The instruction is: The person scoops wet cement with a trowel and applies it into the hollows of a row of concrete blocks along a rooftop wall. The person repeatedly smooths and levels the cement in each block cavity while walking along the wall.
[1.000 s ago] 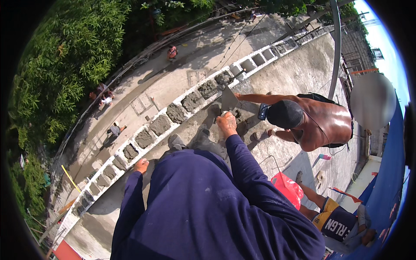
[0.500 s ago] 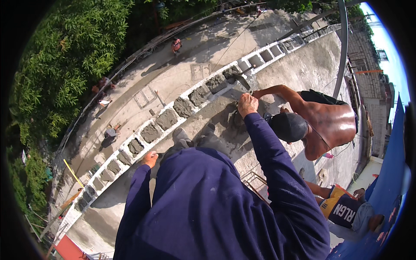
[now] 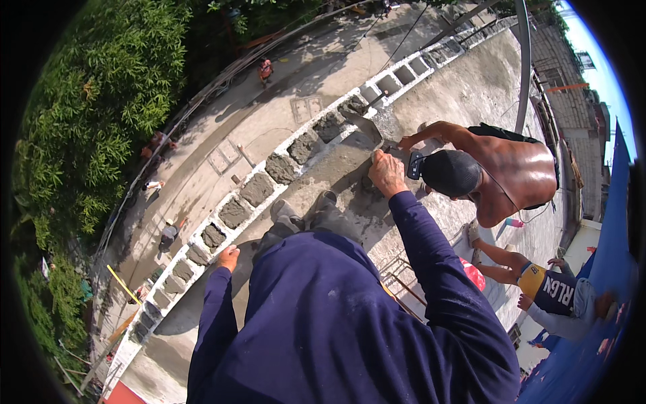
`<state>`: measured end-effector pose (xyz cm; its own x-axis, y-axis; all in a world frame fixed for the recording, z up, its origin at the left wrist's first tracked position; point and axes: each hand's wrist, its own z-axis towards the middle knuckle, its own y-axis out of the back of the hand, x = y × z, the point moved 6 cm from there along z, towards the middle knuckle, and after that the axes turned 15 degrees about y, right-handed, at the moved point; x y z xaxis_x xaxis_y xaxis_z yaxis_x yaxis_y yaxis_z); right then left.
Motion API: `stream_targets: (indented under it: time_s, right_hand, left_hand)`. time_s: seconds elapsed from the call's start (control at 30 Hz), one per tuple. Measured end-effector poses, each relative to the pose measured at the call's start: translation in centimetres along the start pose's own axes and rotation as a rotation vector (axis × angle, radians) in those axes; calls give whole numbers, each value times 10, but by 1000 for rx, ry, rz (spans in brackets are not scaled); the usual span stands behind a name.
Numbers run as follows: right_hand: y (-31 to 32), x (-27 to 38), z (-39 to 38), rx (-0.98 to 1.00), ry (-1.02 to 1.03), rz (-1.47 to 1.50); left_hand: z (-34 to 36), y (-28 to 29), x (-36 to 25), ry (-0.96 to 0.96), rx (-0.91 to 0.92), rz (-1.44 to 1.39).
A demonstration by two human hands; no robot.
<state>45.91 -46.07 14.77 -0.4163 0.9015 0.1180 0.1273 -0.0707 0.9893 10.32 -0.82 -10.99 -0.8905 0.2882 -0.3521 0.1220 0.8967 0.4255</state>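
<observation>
My right hand is closed around the handle end of a trowel, whose grey metal blade lies over the inner edge of the hollow-block wall. Most of the handle is hidden by my fingers. My left hand is beside the same wall, fingers curled, with nothing visible in it; whether it touches the wall I cannot tell. Grey mortar fills several block cavities between my hands. Close to the trowel is the hand of a co-worker bending in from the right; what it grips is unclear.
The bare-backed co-worker in a dark cap is close to my right arm. Another person is at the lower right near a blue tarp. Beyond the wall lies a lower street with several people. Metal bars are beside my body.
My right hand has turned, and the trowel blade has swung up onto the wall's edge. My left hand has shifted slightly down, its fingers more curled. The person at lower right has stepped further into view.
</observation>
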Motion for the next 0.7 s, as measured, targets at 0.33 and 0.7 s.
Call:
stream_targets:
  time_s: [0.33,0.7]
  right_hand:
    - [-27,-37,3,21,-115,-27]
    - [-23,-63,-5,-88,29,-7]
  left_hand:
    - [-35,-7,-68,112,95,74]
    - [-75,-81,-89,-114,-3,205]
